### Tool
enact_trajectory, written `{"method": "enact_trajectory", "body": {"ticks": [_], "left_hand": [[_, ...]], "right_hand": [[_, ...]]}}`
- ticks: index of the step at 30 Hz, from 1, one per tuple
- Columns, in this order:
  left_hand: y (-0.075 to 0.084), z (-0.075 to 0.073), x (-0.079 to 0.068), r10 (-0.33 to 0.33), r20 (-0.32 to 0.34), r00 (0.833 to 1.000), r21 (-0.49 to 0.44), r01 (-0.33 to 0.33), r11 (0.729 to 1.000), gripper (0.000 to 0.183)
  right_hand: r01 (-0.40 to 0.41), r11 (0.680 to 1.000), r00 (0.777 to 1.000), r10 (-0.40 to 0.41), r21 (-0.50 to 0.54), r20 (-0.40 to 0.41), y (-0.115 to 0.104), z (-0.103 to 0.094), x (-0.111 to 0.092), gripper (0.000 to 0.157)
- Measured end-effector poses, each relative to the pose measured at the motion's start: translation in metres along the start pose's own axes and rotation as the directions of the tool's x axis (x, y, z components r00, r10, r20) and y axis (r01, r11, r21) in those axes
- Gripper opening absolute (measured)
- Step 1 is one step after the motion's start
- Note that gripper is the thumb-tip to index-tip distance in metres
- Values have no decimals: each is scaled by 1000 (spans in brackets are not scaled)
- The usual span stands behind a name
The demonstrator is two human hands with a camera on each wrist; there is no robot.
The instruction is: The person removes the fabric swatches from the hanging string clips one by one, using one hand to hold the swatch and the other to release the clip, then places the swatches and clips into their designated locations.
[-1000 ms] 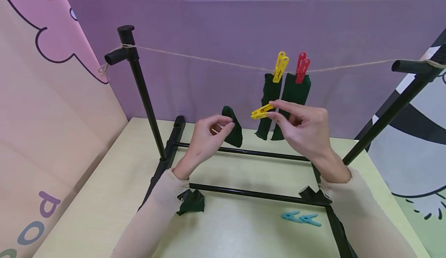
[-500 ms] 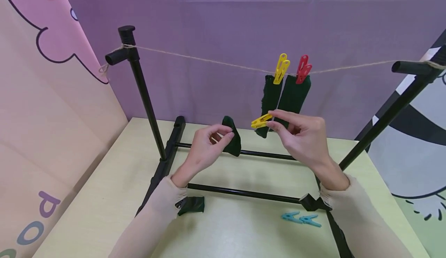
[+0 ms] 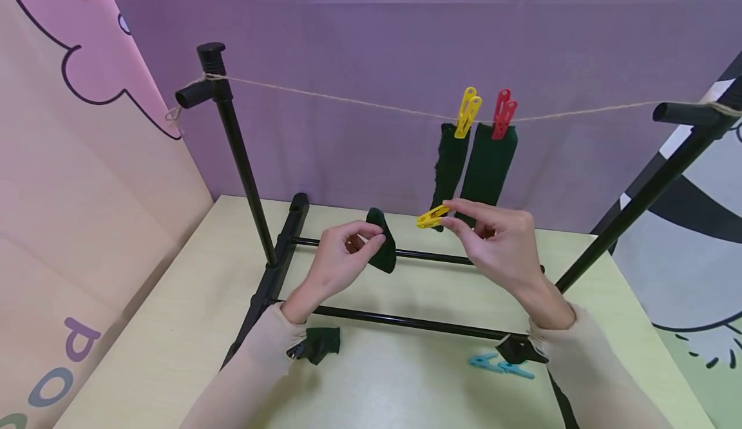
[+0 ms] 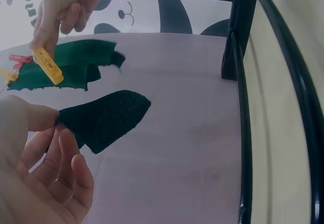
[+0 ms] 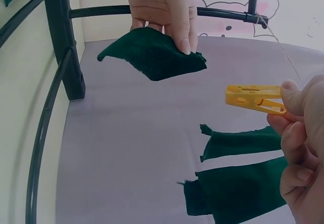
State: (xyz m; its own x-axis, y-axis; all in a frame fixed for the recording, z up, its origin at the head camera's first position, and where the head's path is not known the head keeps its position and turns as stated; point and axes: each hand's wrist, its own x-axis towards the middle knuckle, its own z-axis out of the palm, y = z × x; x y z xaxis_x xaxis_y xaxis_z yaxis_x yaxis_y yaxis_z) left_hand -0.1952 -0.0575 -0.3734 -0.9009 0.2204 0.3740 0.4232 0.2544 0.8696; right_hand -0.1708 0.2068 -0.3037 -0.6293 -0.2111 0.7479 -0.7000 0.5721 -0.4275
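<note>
My left hand (image 3: 344, 255) pinches a small dark green cloth piece (image 4: 109, 120) at its edge, between thumb and forefinger. The same cloth droops from the fingertips in the right wrist view. Between the thumb and forefinger of my right hand (image 3: 498, 242) is a yellow clothespin (image 5: 253, 97), pinched by its handle end with its nose pointing left. Both hands are below the string line (image 3: 348, 99). Behind the right hand, two green cloth strips (image 3: 489, 165) hang from the line, one under a yellow clothespin (image 3: 467, 113), the other under a red clothespin (image 3: 504, 114).
A black tube frame (image 3: 237, 158) stands on the pale table (image 3: 174, 326) and carries the line between its two posts. Two blue clothespins (image 3: 501, 366) lie at the front right. Another green cloth (image 3: 323, 343) lies near the left sleeve. A purple backdrop (image 3: 348, 29) rises behind.
Both hands have moved down, away from the line, still holding the green cloth and the yellow clothespin. The hanging strips have swayed slightly.
</note>
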Motion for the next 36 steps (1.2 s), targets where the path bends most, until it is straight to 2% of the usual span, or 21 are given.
{"method": "enact_trajectory", "body": {"ticks": [20, 28, 36], "left_hand": [[-12, 2, -12, -17, 24, 1000, 42, 16, 999, 15], [-16, 4, -18, -33, 50, 998, 48, 31, 998, 15], [-19, 5, -23, -63, 48, 997, 47, 61, 997, 14]], "right_hand": [[-58, 998, 998, 58, 15, 5, 13, 1, -15, 34], [-113, 993, 991, 112, 17, 72, 17, 2, -26, 32], [-88, 996, 989, 87, 3, 118, 25, 4, -37, 33]]}}
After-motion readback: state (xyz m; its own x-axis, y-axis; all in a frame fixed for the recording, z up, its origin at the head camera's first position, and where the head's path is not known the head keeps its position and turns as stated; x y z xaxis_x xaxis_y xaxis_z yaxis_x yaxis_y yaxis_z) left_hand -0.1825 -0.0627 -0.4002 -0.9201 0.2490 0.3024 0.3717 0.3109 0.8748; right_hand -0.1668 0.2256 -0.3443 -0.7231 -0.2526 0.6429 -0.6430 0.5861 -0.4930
